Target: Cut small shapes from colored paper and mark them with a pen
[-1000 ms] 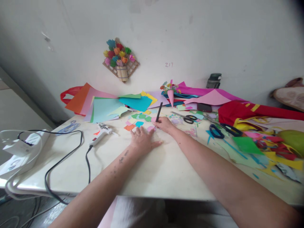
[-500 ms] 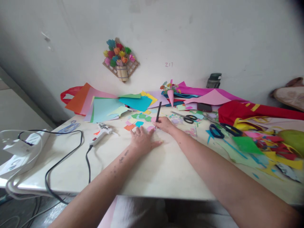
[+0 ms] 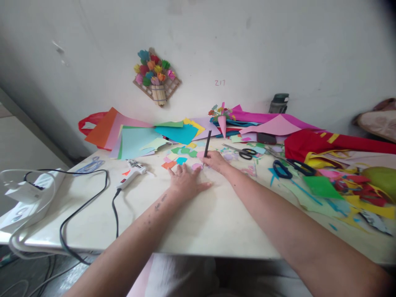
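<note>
My left hand [image 3: 185, 181] lies flat on the white table [image 3: 225, 222], fingers spread. Its index fingertip rests at the edge of a small lilac paper piece [image 3: 197, 166]. Closed around a black pen [image 3: 208, 143], my right hand [image 3: 215, 161] sits just right of that piece, the pen standing nearly upright with its lower end at the paper's right side. Beyond the left fingers lie an orange paper piece [image 3: 168, 165] and a blue one [image 3: 181, 160]. Several green paper pieces [image 3: 185, 151] are scattered a little farther back.
A hot glue gun [image 3: 131, 175] with a black cord lies to the left, near a white power strip [image 3: 34, 202]. Scissors [image 3: 244, 152] and larger scissors [image 3: 287, 168] are on the right, beside paper scraps [image 3: 321, 187]. Coloured sheets [image 3: 139, 140] line the wall, near a pink paper cone [image 3: 222, 125].
The right hand and pen have shifted very slightly to the right, and the pen leans a touch more. My left hand stays in nearly the same place.
</note>
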`<action>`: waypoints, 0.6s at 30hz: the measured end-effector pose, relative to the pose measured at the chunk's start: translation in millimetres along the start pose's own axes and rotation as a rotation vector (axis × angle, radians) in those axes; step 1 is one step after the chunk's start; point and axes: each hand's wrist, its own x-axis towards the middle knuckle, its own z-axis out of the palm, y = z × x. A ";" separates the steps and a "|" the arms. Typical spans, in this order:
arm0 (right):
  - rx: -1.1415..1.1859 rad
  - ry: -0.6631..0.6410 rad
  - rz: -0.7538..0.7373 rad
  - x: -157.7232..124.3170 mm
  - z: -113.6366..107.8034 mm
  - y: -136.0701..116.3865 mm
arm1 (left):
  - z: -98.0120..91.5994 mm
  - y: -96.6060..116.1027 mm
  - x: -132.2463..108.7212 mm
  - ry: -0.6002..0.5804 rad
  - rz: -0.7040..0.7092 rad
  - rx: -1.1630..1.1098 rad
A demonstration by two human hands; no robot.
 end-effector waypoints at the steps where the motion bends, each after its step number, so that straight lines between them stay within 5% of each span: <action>1: 0.037 0.009 0.004 -0.2 -0.1 -0.2 | 0.9 -0.7 0.6 -0.001 -0.003 -0.017; 7: 0.248 -0.076 -0.027 -5.4 -2.0 -5.7 | 4.7 -4.9 3.8 0.031 0.030 -0.036; 18: 0.239 -0.168 0.014 -4.7 -1.9 -2.2 | 4.0 -14.3 8.1 -0.005 0.048 -0.071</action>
